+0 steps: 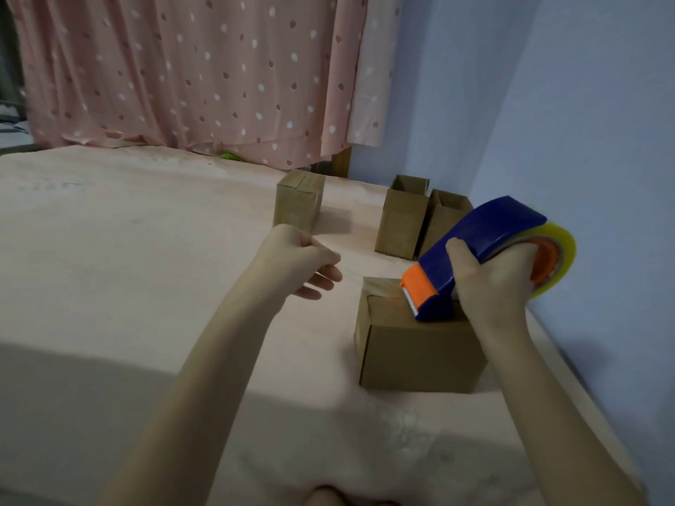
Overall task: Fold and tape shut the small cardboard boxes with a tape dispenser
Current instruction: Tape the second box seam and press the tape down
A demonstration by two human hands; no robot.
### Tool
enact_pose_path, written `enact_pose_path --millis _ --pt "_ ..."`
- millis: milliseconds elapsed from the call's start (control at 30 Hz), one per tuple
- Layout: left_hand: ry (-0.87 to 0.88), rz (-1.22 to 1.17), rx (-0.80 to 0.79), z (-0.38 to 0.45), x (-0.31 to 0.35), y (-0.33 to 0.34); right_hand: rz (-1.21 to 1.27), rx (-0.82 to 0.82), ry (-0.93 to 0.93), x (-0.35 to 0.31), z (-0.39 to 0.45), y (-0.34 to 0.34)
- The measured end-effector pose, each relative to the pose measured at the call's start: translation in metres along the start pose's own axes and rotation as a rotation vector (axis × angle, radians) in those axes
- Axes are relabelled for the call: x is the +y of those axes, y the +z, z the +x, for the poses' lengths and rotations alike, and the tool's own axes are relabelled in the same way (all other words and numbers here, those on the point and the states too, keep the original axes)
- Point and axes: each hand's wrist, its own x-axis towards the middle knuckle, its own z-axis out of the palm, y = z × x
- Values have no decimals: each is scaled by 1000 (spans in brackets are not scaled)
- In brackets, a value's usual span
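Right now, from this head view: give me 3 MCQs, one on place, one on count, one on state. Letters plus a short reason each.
1. Where does the tape dispenser sit?
A. On top of the nearest box
B. On the bed sheet
C. On the far sealed box

2. How many cardboard boxes are in view?
A. Two
B. Four
C. Six

3. What state are the two boxes by the blue wall in?
A. Taped shut
B. Flattened
C. Open at the top

Key: 1 A, the right hand grips it with its orange cutter on the nearest box. 2 B, that one, a closed box farther back, and the two open boxes. 3 C, their tops gape with flaps upright.
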Motion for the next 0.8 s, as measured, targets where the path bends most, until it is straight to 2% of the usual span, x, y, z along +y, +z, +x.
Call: enact_pose_path --millis 333,567,800 --pt "-72 10 52 2 -37 7 -11 -10 -11 4 -2 1" --pt "-116 -61 83 -3 -61 18 38 4 54 9 -5 -1" --pt "-131 -88 195 -7 -87 59 8 13 31 9 -6 0"
